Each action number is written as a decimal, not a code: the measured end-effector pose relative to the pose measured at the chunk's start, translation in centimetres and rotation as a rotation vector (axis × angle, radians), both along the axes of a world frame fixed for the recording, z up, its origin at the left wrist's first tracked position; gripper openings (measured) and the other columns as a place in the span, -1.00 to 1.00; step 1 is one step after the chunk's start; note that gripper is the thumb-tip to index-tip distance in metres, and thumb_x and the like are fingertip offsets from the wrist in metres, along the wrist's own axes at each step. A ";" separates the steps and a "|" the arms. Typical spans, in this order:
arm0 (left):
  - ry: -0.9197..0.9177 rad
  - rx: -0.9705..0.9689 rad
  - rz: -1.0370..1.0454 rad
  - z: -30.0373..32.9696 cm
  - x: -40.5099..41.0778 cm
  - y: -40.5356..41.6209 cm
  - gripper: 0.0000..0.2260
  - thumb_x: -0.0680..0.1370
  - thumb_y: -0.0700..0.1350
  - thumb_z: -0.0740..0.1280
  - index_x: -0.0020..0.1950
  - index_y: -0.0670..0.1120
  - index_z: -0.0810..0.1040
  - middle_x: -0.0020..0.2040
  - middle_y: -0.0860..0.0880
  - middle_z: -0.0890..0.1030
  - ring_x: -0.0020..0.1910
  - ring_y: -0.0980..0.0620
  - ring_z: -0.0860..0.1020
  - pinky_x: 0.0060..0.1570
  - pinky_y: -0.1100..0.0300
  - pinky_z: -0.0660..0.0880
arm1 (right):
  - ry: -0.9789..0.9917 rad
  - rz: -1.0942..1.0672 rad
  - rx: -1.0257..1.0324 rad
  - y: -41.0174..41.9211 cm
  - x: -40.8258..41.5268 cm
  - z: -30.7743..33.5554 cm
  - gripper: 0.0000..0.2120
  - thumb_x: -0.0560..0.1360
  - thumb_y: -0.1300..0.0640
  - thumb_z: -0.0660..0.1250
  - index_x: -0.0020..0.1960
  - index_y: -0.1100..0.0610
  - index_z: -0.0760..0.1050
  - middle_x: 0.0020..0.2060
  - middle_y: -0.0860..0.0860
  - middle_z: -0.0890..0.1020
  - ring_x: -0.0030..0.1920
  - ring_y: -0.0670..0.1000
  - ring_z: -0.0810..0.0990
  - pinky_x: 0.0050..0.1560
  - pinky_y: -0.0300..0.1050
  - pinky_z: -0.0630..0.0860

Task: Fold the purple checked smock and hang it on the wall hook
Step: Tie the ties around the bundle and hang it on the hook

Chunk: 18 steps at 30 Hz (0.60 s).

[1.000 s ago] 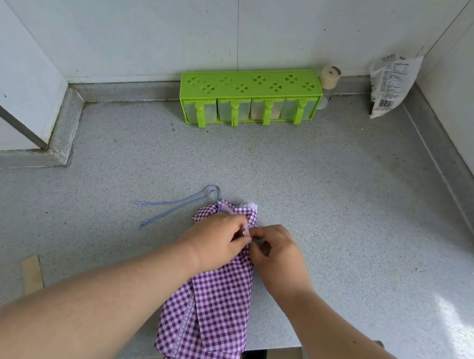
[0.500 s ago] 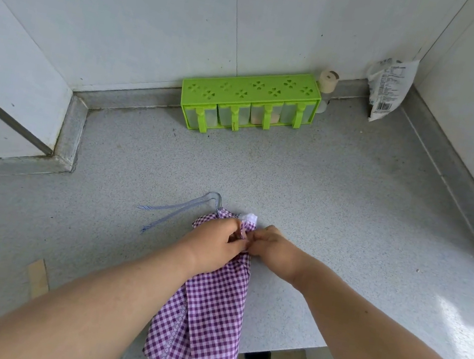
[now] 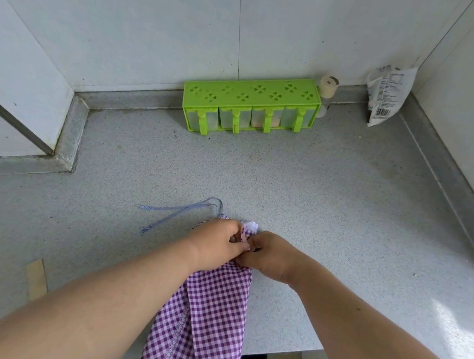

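The purple checked smock (image 3: 204, 322) is lying folded into a long narrow strip on the grey speckled counter (image 3: 320, 200), well in front of the green spice rack (image 3: 250, 104) that is standing against the back wall. Its top end is pointing toward the rack, and its lower end is hanging over the counter's front edge, away from the rack.

Both hands are meeting at the smock's top end. The left hand (image 3: 216, 243) is lying over the cloth with its fingers curled, pinching a gathered bit of fabric at the collar end. The right hand (image 3: 271, 256) is sitting just beside it, touching it, fingers curled inward and pinching the same bunched cloth from the other side. A small white tab of fabric (image 3: 252, 226) is sticking out just above the two hands, on the side toward the rack. Almost all of the smock is trailing below the hands, on the side away from the rack.

A thin blue-striped tie (image 3: 172, 215) is running out from the smock's top end, looping beside the left hand and trailing off to the left across the counter.

A white printed packet (image 3: 386, 95) is leaning in the corner to the right of the rack, and a small pale-capped jar (image 3: 328, 87) is standing just beside the rack's right end.
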<state>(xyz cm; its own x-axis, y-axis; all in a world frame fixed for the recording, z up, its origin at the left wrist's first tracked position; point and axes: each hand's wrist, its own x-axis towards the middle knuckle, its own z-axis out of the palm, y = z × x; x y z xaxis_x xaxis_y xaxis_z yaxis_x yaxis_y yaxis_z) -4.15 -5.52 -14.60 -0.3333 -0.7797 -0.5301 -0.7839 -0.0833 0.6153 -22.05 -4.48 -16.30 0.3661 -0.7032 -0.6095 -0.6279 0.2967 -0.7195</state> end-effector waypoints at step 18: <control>-0.095 0.077 -0.067 0.6 -0.5 -0.4 -0.85 0.69 0.05 0.27 0.00 0.11 0.61 -0.09 0.04 0.73 -0.10 -0.06 0.71 -0.01 -0.11 0.65 | 0.194 0.103 -0.824 4.7 -1.0 -1.9 -0.83 0.48 0.00 0.54 0.04 -0.02 0.66 -0.01 -0.08 0.59 -0.15 -0.06 0.61 -0.19 -0.25 0.51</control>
<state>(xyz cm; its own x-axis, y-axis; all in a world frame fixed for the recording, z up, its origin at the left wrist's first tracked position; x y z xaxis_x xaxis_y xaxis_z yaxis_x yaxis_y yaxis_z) -4.64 -5.93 -13.98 -0.3289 -0.7132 -0.6189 -0.8437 -0.0725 0.5319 -23.03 0.26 -18.20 0.3946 -0.9186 0.0234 -0.7575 -0.3396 -0.5575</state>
